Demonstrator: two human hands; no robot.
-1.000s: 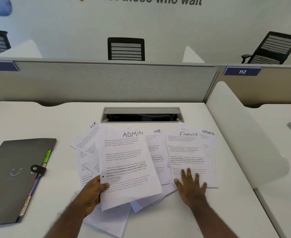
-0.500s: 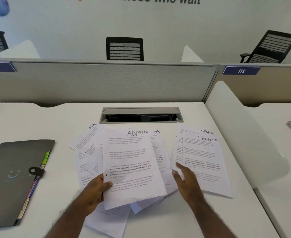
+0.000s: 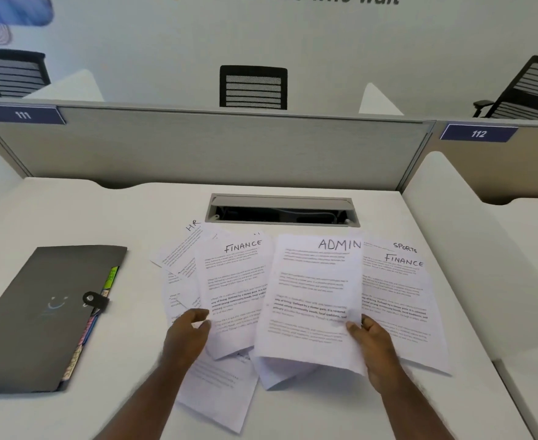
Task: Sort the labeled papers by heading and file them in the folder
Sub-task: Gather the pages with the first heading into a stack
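Observation:
Printed sheets with handwritten headings lie fanned out on the white desk (image 3: pixel 293 417). My right hand (image 3: pixel 375 347) pinches the lower right edge of the ADMIN paper (image 3: pixel 312 300), thumb on top, holding it over the pile. Right of it lie a FINANCE paper (image 3: pixel 397 300) and, under that one, a SPORTS paper (image 3: pixel 404 248). My left hand (image 3: pixel 186 335) hovers with loosely curled fingers at the left edge of another FINANCE paper (image 3: pixel 235 287) and holds nothing. An HR paper (image 3: pixel 185 246) sticks out at the far left. The grey folder (image 3: pixel 39 312) lies closed on the left.
A cable slot (image 3: pixel 282 211) is set into the desk behind the papers. A grey partition (image 3: pixel 197 147) closes the back and a white divider (image 3: pixel 470 249) the right side. Coloured tabs (image 3: pixel 112 276) poke out of the folder's right edge.
The ADMIN paper passed from my left hand to my right and moved right, uncovering a FINANCE sheet. My right hand let go of the right FINANCE sheet. My left hand is now empty.

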